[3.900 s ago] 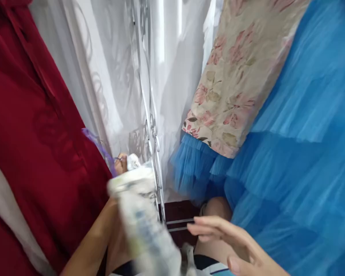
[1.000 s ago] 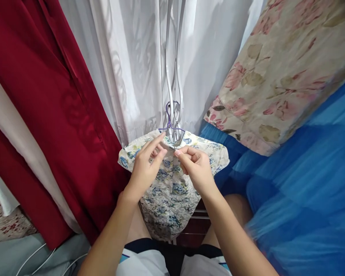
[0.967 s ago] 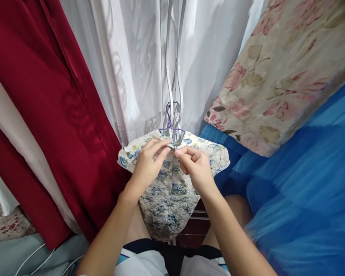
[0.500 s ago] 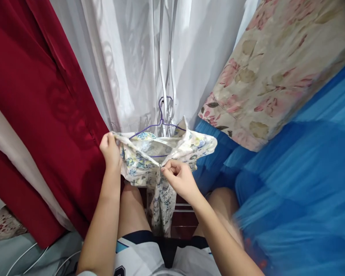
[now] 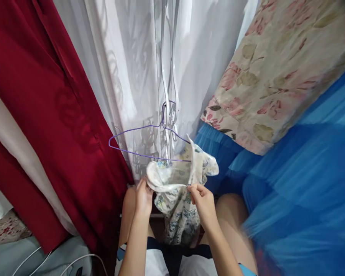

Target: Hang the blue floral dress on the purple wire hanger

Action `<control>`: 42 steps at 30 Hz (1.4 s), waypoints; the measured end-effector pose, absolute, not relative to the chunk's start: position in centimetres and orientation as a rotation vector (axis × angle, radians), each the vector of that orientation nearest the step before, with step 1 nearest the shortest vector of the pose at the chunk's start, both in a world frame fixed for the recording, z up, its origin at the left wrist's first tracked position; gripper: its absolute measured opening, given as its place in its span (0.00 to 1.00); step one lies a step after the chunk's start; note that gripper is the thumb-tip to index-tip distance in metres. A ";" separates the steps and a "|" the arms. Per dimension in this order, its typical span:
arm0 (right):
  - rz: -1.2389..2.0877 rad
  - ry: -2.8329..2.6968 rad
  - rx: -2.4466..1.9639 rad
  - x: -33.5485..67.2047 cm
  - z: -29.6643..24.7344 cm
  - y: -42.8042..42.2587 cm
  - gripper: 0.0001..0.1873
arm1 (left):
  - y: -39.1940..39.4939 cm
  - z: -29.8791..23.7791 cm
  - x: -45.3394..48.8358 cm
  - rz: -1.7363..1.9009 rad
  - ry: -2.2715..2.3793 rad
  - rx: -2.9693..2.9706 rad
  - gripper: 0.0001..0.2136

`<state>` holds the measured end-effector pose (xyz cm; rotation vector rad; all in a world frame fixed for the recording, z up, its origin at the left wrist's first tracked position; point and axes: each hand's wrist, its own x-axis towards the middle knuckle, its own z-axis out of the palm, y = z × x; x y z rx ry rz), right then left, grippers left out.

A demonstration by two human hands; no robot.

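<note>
White curtains (image 5: 129, 57) behind, floral blouse (image 5: 181, 217), likely light and soft, drooping from hanger's (image 5: 149, 156) right end; left hand (image 5: 144, 197), right hand (image 5: 202, 198) pinch its neckline (image 5: 171, 188): sensible holds!

Hanger (image 5: 149, 156) apparently hooked on bars (image 5: 163, 61), garment (image 5: 181, 222) over its right end, cloth (image 5: 132, 76) behind

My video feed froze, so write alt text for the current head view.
The left hand and right hand hold a floral garment, one shoulder off a purple hanger, the other on it. The hanger hooks on white metalwork before a white curtain; red fabric hangs at left, blue tulle at right.
</note>
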<state>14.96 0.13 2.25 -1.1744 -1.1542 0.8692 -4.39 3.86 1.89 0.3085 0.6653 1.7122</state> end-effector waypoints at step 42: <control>1.169 -1.626 -0.867 17.8 18.1 12.9 0.19 | -2.3 9.4 -4.4 1.239 0.711 1.145 0.12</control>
